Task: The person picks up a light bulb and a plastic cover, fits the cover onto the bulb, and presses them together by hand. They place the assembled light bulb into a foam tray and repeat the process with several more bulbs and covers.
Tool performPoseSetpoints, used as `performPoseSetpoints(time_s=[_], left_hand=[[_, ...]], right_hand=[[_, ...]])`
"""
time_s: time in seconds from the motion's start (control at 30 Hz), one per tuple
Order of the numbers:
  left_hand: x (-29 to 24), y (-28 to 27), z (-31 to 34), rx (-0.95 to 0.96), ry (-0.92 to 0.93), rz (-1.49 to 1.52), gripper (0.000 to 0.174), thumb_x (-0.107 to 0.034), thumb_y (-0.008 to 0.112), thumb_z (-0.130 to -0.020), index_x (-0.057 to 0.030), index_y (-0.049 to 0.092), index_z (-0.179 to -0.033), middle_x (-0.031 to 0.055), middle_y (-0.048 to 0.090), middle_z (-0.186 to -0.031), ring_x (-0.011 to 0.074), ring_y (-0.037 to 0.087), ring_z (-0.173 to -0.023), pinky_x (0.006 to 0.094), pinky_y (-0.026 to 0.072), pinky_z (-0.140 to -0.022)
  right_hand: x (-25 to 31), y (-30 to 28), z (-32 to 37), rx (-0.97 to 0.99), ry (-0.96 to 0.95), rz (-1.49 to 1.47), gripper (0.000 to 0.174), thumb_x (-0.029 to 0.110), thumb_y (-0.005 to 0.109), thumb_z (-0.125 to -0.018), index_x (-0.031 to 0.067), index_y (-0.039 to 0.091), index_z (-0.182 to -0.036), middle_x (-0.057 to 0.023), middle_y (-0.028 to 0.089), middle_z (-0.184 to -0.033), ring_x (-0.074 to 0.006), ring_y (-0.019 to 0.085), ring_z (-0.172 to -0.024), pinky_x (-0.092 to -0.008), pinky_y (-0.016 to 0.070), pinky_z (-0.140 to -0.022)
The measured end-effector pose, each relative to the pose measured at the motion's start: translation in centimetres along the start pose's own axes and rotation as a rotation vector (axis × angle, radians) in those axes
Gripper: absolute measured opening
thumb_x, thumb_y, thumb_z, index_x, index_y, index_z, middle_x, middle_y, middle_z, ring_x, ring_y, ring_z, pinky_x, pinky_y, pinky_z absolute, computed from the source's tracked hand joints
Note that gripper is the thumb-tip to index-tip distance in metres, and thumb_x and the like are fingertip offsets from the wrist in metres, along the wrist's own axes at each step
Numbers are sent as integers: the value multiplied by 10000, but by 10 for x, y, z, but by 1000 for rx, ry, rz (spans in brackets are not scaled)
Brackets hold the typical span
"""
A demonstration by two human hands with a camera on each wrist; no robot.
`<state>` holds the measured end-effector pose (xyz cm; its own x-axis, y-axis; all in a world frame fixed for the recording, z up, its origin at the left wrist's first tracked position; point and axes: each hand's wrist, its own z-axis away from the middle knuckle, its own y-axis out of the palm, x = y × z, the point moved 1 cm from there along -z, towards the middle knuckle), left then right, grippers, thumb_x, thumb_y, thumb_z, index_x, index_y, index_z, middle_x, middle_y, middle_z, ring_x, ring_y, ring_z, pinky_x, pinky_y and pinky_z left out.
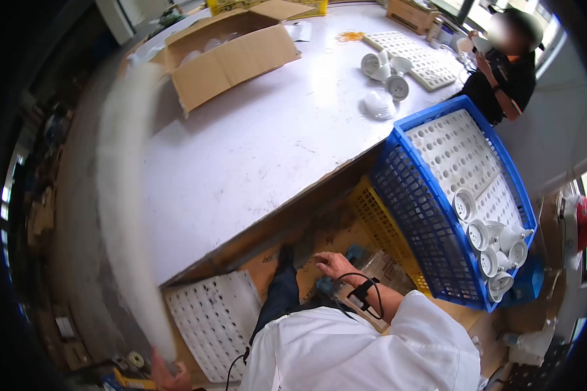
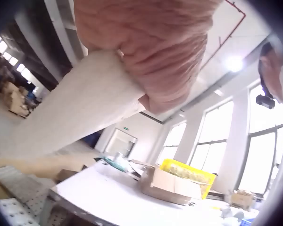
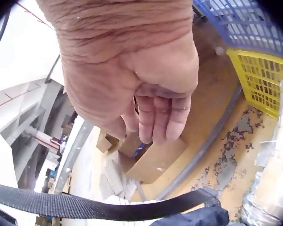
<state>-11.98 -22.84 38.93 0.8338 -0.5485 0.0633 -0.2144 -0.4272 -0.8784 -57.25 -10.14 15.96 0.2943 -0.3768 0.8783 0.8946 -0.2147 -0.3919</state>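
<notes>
At the lower left of the head view, my left hand (image 1: 168, 373) grips the near end of a long white foam board (image 1: 127, 163). The board stands edge-on beside the table's left side and is blurred. In the left wrist view, the fingers of the left hand (image 2: 151, 52) curl over the board (image 2: 80, 103). My right hand (image 1: 336, 266) hangs in front of my body below the table edge. Seen from its wrist, the right hand (image 3: 141, 89) has loosely bent fingers and holds nothing.
An open cardboard box (image 1: 235, 72) sits on the white table (image 1: 241, 163). White lamp cups (image 1: 379, 104) lie near a foam board with holes (image 1: 411, 58). The blue crate (image 1: 411, 195) at right holds perforated boards and cups. Another perforated board (image 1: 209, 313) leans low left. A person (image 1: 505, 72) is at far right.
</notes>
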Motion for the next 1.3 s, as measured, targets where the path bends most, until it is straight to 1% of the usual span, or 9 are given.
performPoseSetpoints(time_s=[0.07, 0.3, 0.5, 0.63, 0.8, 1.03, 1.17, 1.23, 1.3], left_hand=[[-9, 48, -36, 77, 193, 124, 537, -24, 503, -600, 83, 523, -1126, 269, 587, -1025, 384, 592, -897, 429, 479, -799], [-89, 237, -135, 198, 707, 300, 456, -42, 524, -597, 42, 567, -1043, 209, 597, -1063, 378, 596, -901, 420, 515, -748], [-131, 313, -210, 230, 797, 530, 469, 18, 553, -590, 47, 560, -1058, 209, 587, -1092, 335, 573, -869, 400, 505, -716], [-164, 327, -247, 230, 852, 560, 456, 37, 552, -593, 30, 569, -1049, 201, 587, -1101, 317, 575, -879, 384, 504, -715], [-190, 321, -262, 312, 803, 546, 427, 25, 564, -621, 22, 574, -1047, 199, 581, -1116, 321, 566, -913, 397, 487, -750], [-215, 291, -273, 472, 682, 469, 396, 25, 583, -610, 15, 589, -1006, 196, 588, -1111, 340, 567, -931, 418, 474, -775], [-232, 279, -285, 654, 531, 458, 324, 49, 575, -599, 13, 595, -920, 199, 611, -1037, 333, 573, -879, 403, 482, -764], [-244, 277, -287, 678, 470, 448, 307, 56, 571, -598, 11, 593, -901, 196, 615, -1020, 331, 573, -863, 397, 482, -761], [-251, 275, -287, 704, 408, 439, 290, 62, 567, -598, 9, 592, -882, 192, 620, -1002, 328, 573, -847, 392, 482, -757]], right_hand=[[3, -14, -18, -114, 36, -4, 358, 158, 571, -819, 8, 566, -1144, -159, 633, -1043, -266, 617, -962, -343, 486, -837], [29, -72, -47, -478, 6, -117, 363, 172, 552, -814, -16, 560, -1124, -179, 635, -992, -282, 620, -914, -351, 491, -807], [31, -136, 17, -1048, 173, -165, 329, 86, 608, -806, 42, 577, -1130, -76, 642, -919, -143, 600, -829, -274, 483, -743], [29, -187, 40, -1222, 227, -229, 311, 49, 607, -810, 38, 584, -1120, -50, 637, -927, -110, 586, -863, -255, 469, -800], [35, -272, -29, -1136, 153, -176, 334, 62, 614, -811, 36, 568, -1141, -66, 641, -945, -122, 594, -877, -260, 477, -784], [-21, -491, -189, -1078, 51, 178, 396, 29, 563, -750, 43, 563, -1147, -139, 610, -1047, -252, 617, -892, -337, 495, -781], [-58, -576, -246, -642, 89, 656, 585, -102, 422, -686, 120, 517, -1219, -100, 486, -1288, -291, 521, -1115, -347, 434, -935], [-66, -600, -264, -503, 209, 740, 615, -115, 415, -676, 131, 519, -1229, -99, 456, -1331, -277, 510, -1139, -340, 429, -946], [-100, -620, -283, -408, 113, 707, 597, -91, 456, -699, 144, 514, -1244, -104, 458, -1331, -276, 504, -1150, -328, 427, -956]])
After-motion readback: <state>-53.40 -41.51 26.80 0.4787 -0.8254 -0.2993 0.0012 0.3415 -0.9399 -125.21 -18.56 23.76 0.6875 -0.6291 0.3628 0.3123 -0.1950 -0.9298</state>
